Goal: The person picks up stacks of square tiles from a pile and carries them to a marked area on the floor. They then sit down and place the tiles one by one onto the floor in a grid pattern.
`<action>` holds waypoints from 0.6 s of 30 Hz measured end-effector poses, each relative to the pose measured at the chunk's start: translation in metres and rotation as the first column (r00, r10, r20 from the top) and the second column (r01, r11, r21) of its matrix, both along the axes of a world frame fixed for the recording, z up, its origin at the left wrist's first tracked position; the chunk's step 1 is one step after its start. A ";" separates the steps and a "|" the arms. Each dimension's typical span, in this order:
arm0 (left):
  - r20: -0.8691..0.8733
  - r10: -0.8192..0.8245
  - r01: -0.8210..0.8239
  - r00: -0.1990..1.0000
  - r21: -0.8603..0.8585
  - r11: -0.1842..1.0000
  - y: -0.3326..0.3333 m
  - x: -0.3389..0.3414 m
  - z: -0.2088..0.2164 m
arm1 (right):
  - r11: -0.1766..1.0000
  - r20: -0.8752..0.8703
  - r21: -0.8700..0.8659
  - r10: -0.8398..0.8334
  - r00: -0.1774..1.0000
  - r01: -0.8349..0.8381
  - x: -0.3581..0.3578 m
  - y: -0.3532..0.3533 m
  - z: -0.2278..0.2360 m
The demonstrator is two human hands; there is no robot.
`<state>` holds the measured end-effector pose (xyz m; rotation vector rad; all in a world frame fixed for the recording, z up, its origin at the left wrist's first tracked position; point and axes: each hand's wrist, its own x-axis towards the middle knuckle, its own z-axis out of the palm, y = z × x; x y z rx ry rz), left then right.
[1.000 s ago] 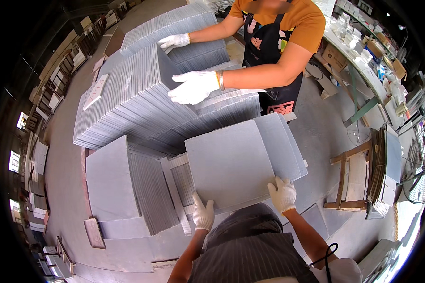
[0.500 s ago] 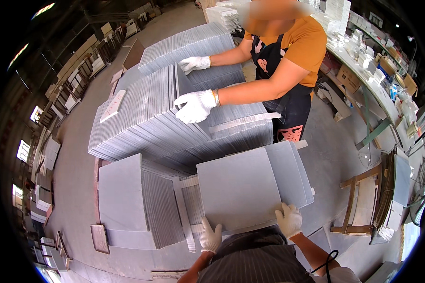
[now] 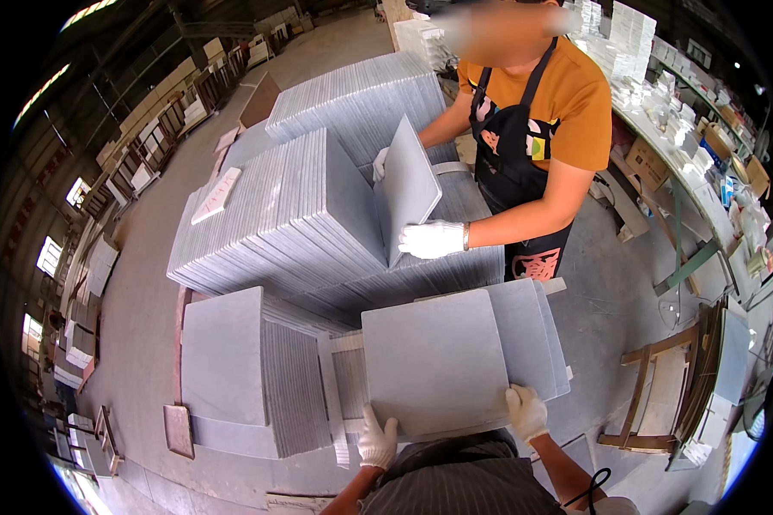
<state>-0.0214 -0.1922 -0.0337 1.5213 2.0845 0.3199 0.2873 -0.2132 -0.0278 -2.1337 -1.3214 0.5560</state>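
A square grey stone tile (image 3: 434, 360) lies in front of me with its near edge at my waist. My left hand (image 3: 377, 440), in a white glove, grips the tile's near left corner. At the near right corner, my gloved right hand (image 3: 526, 412) is closed on the edge; its fingertips lie along the tile's side. Other grey tiles (image 3: 532, 343) show beneath it, sticking out to the right. Left of the held tile, a row of upright tiles (image 3: 296, 395) stands behind a pale strip (image 3: 330, 395). The undersides of my grips are hidden.
Across from me, a co-worker in an orange shirt (image 3: 580, 103) tilts a tile (image 3: 408, 184) away from a long row of upright tiles (image 3: 266, 206). A cluttered workbench (image 3: 661, 163) runs along the right. Nearer stands a wooden rack (image 3: 636, 390) with slabs.
The co-worker has pulled a tile off the row, bringing it toward themselves. My hands keep their grip on the near tile, which has barely shifted.
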 end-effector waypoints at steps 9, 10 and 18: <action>0.058 0.027 -0.032 0.998 0.080 0.996 -0.002 0.003 -0.004 | 0.998 -0.164 0.056 -0.013 0.986 0.023 0.009 0.002 0.007; 0.083 0.030 -0.038 0.996 0.092 0.995 -0.002 0.002 -0.006 | 0.997 -0.170 0.072 -0.016 0.985 0.029 0.011 0.001 0.001; 0.371 0.090 -0.156 0.924 0.150 0.976 0.011 -0.014 -0.012 | 0.939 -0.783 -0.078 -0.266 0.562 0.334 0.022 0.003 -0.009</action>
